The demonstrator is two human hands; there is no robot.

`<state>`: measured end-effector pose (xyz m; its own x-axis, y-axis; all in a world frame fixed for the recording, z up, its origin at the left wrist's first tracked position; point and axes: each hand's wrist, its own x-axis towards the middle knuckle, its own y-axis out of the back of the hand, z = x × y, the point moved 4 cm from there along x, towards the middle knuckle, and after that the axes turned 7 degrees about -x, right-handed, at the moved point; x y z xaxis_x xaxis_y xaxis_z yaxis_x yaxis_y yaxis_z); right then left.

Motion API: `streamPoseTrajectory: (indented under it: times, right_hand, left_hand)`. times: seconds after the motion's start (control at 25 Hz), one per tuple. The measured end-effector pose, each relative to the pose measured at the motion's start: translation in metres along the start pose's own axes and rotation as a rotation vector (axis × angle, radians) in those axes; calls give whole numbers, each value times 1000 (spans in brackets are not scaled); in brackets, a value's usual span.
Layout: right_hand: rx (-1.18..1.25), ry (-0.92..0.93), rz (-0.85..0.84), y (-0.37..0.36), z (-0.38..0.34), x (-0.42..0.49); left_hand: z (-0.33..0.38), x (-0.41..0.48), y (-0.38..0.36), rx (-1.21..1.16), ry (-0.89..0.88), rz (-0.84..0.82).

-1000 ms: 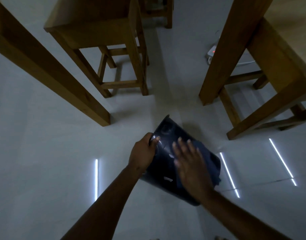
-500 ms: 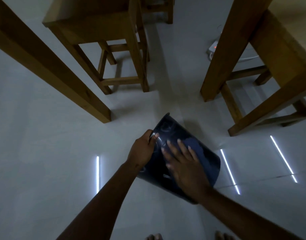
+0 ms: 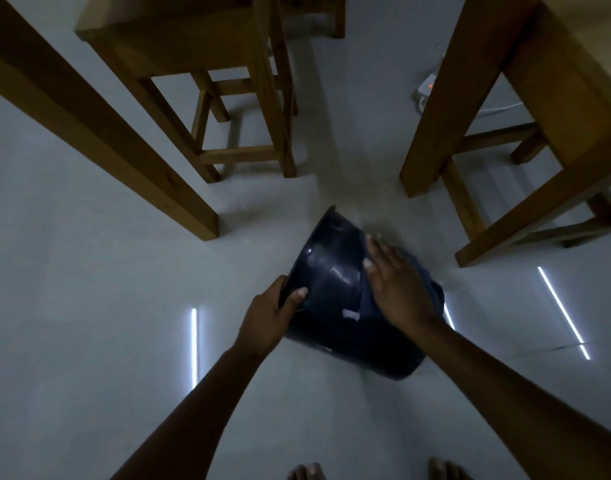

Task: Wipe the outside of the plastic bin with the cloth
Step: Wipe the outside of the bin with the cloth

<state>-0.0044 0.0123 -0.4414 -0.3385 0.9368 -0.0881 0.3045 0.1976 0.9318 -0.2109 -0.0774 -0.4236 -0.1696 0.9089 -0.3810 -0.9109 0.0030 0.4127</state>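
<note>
A dark plastic bin [image 3: 335, 299] is held tilted above the pale floor, its open rim pointing up and to the left. My left hand [image 3: 271, 317] grips the rim at the bin's lower left, thumb on the outer wall. A dark blue cloth [image 3: 428, 285] lies against the bin's right side. My right hand [image 3: 394, 285] is pressed flat on that cloth with the fingers spread toward the rim. Most of the cloth is hidden under the hand.
A wooden stool [image 3: 207, 81] stands behind the bin at upper left, beside a thick wooden table leg [image 3: 100, 140]. Another leg [image 3: 446, 109] and wooden frame [image 3: 539, 209] stand at right. A white power strip [image 3: 426, 87] lies on the floor behind. My bare toes [image 3: 307, 472] show at the bottom edge.
My right hand has slid the cloth up the bin's wall toward the rim and to the right. My left hand shifted lower along the rim, and the bin has turned a little.
</note>
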Motion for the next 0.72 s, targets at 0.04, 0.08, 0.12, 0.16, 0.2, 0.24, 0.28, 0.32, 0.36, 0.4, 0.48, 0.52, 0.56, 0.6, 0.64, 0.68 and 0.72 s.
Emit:
streamPoseTrajectory:
  times: [0.04,0.08,0.12,0.16,0.2,0.24,0.28,0.32,0.36,0.4,0.48,0.52,0.56,0.6,0.64,0.68,0.72]
  right_hand:
    - [34,-69,14,3,11,-2]
    - [52,-89,26,-2,14,-15]
    - [46,-50,21,-10,2,-40]
    - [-2,60,-2,-17,-15,-66]
    - [-18,168,5,-23,-26,-78]
    - [17,202,-14,-25,-30,-76]
    - [82,181,-31,-24,-30,-59]
    - [187,97,-63,-22,-22,-37]
    - [238,-12,-82,-18,-11,-24]
    - [248,-108,-88,-17,-2,-24]
    - [207,-104,-29,-21,-11,-52]
    - [92,12,-23,-23,-31,-78]
    - [42,138,-18,-24,-42,-86]
    - [32,220,-38,-28,-43,-80]
    - [67,228,-61,-29,-38,-62]
    - [148,154,-79,-27,-24,-36]
    - [172,46,-78,-17,-9,-16]
  left_hand:
    - [5,6,-1,50,-20,69]
    - [13,14,-1,80,-39,123]
    - [21,23,-1,109,-58,137]
    - [25,30,-1,146,-81,123]
    - [26,33,-1,182,-100,99]
    - [24,33,-1,197,-114,83]
    - [23,32,-2,198,-120,78]
    - [23,30,-2,191,-124,89]
    - [22,29,-2,193,-124,107]
    - [22,29,-4,201,-123,114]
    - [22,28,-5,217,-119,106]
    - [22,28,-6,220,-123,100]
    - [22,28,-5,217,-131,95]
    - [22,27,-4,204,-139,92]
    - [22,26,-4,192,-145,93]
    - [22,24,-3,190,-139,96]
    - [22,22,-3,192,-131,103]
